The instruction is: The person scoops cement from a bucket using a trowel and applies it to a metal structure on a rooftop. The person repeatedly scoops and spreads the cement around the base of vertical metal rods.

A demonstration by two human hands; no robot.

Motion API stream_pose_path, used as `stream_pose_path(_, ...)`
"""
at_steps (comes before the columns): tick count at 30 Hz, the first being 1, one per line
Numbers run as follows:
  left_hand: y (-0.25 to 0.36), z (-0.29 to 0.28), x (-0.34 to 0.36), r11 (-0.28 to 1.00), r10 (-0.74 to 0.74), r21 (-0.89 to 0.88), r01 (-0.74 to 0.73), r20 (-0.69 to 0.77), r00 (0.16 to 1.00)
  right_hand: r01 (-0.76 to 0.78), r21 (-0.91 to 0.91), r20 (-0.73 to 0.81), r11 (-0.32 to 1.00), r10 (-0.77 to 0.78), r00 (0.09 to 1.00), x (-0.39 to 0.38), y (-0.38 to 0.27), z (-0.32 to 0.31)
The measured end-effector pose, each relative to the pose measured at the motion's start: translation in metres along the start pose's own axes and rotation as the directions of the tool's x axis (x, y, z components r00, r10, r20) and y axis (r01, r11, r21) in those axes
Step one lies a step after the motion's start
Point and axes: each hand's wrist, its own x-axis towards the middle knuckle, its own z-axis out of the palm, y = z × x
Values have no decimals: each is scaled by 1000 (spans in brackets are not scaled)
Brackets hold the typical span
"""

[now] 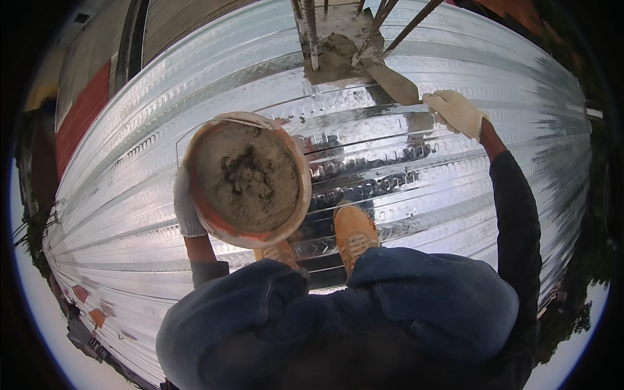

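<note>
Bucket (304, 185), quantity one, is occupying the area left of centre in the head view, its round mouth facing upward. One thin wire bail (244, 119) is crossing near the upper rim. Grey mortar (257, 195) is filling the interior, with one dark, rough hollow near the middle of its surface. The bucket is hiding its own base, so contact with the decking cannot be confirmed.

Two gloved grips are showing. The left grip (186, 205) is touching the outer left wall of the bucket; its fingers are partly disappearing from sight, so whether they are closing cannot be told. The right grip (457, 112) is closing around the near end of one trowel (394, 83), concealing the handle. The trowel blade is pointing up and to the left, its far end meeting one mound of mortar (335, 57) at the top centre. At least five ribbed steel bars (311, 36) are rising around that mound.

One expanse of ribbed, shiny metal decking (442, 208) is extending beneath the work. Two tan lace-up shoes (354, 231) are standing on it below centre, the left one partly hiding beneath the bucket. Two denim-covered legs (429, 292) are bending at the lower edge.
</note>
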Motion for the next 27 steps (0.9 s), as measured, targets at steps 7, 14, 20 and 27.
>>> stream_pose_path(7, 12, 21, -6, 990, -66, -125, 70, 33, 997, -91, 268, 19, 959, 89, 996, -10, 3, 35)
stream_pose_path(14, 20, 37, -15, 996, -55, -73, 56, 15, 998, -94, 344, 8, 934, 98, 995, -35, -2, 43)
stream_pose_path(20, 52, 71, -31, 985, -25, -165, 53, 172, 985, -10, 85, -73, 996, 16, 997, -113, -50, 48)
stream_pose_path(27, 62, 109, -49, 996, -32, -75, 40, 104, 994, 409, -505, -91, 760, -518, 850, -164, -126, 53)
